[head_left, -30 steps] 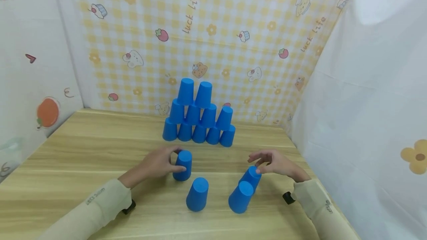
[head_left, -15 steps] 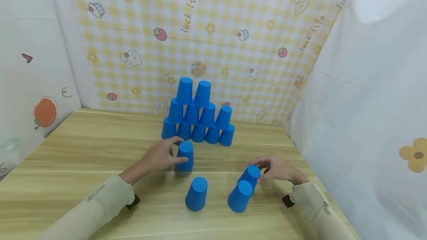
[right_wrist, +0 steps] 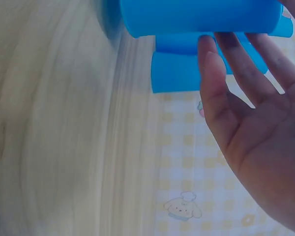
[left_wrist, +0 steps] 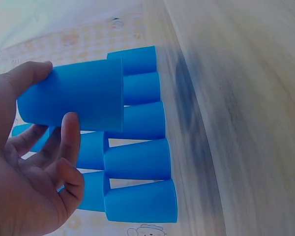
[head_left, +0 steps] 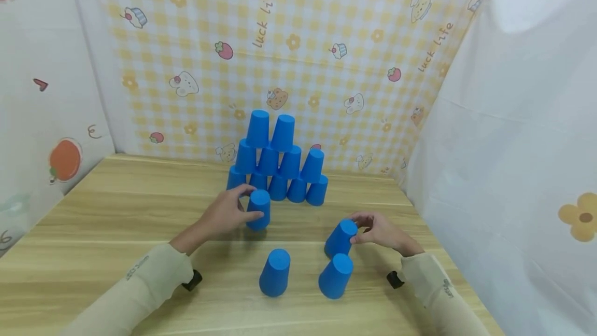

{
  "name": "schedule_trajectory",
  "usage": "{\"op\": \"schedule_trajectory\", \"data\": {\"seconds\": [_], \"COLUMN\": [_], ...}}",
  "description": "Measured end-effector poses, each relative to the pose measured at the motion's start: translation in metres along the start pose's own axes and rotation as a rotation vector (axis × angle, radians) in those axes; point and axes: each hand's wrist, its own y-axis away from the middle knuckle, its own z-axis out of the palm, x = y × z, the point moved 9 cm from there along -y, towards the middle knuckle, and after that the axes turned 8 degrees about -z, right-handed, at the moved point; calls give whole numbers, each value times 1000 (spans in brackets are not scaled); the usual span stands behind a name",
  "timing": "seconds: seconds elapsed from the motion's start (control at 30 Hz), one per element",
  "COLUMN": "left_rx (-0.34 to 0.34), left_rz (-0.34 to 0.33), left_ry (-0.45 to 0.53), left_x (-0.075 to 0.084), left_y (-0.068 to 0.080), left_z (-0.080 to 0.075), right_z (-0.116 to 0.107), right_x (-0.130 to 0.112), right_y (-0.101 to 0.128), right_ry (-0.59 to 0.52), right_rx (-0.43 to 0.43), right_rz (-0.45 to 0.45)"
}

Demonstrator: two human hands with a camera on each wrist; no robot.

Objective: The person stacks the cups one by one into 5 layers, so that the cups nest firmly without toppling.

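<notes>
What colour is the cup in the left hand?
Solid blue cup in the left hand; clearest in the left wrist view.

Both hands [head_left: 224, 215] apparently lifted cups [head_left: 258, 209]

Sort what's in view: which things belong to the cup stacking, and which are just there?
In the work:
left hand gripping a blue cup
right hand holding a tilted blue cup
cup pyramid
two loose cups

Just there:
wooden table
patterned backdrop
</notes>
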Motion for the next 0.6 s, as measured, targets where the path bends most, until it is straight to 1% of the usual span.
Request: {"op": "schedule_trajectory", "data": {"seconds": [0.13,0.37,0.6], "left_rx": [12,34,44], "left_rz": [-21,-50,-49], "left_ry": [25,69,99], "left_x": [1,3,5], "left_y": [-2,-3,-2], "left_z": [-1,-3,-4], "right_z": [-4,-12,-23], "right_x": [-4,-18,-36], "right_y": [-7,-23,-41], "right_ry": [-9,-60,-41], "right_rx": [68,216,340], "right_rz": [25,13,46]}}
